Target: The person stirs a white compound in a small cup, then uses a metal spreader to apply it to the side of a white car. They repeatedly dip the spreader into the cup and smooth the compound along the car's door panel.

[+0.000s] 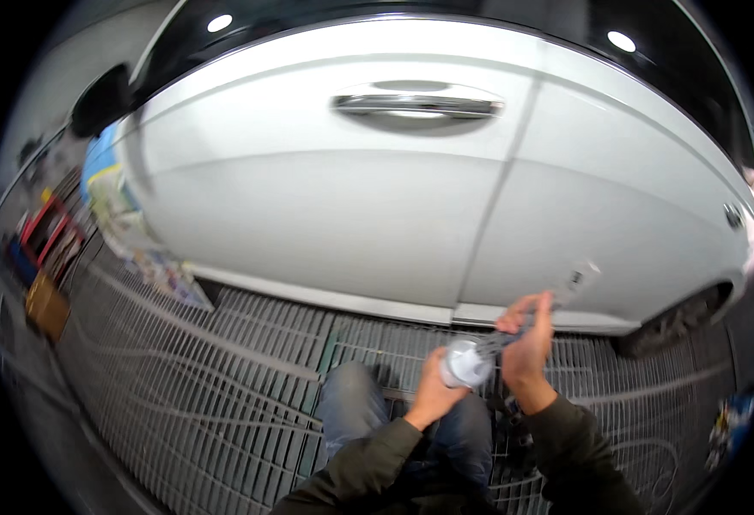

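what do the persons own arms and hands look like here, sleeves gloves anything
Both arms wear dark olive-green long sleeves, loose and creased, ending at the wrists. The left hand and right hand are bare: no gloves, and no watch or rings can be seen.

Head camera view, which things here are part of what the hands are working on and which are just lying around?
In hand:
- left hand gripping a white roll
- right hand pulling a strip from it
- white car door, just ahead of the hands

Lying about:
- red frame at far left
- cardboard box
- papers on the metal grate floor
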{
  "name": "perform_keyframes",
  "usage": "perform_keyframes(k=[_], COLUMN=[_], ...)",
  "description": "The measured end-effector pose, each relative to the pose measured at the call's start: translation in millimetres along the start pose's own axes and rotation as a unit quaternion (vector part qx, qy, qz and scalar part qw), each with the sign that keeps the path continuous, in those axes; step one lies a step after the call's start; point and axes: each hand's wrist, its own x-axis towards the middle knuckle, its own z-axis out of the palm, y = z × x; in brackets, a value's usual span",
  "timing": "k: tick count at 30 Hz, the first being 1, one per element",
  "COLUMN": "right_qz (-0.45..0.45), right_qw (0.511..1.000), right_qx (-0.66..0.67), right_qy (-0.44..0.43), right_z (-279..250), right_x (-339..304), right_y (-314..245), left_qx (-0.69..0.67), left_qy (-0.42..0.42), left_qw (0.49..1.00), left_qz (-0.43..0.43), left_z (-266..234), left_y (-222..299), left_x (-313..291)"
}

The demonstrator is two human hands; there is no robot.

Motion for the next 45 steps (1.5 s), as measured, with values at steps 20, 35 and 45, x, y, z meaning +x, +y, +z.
perform_keyframes(k=[20, 35, 45], right_qz=[0.021, 0.001, -0.021], right_qw=[0.921, 0.930, 0.896], right_qx=[-0.110, -0.101, -0.173], right_qy=[-0.372, -0.352, -0.409], right_z=[-29.2, -26.2, -17.3], right_x=[-38.3, -21.8, -25.8], right_y=[9.2, -6.7, -20.3], left_qx=[-0.034, -0.009, -0.037], left_qy=[-0.035, -0.053, -0.079], left_qw=[0.997, 0.999, 0.995], left_qz=[-0.051, 0.003, -0.037], left_z=[-0.4, 13.3, 20.6], left_y=[8.1, -3.9, 14.4], left_x=[-14.9, -11.7, -5.2])
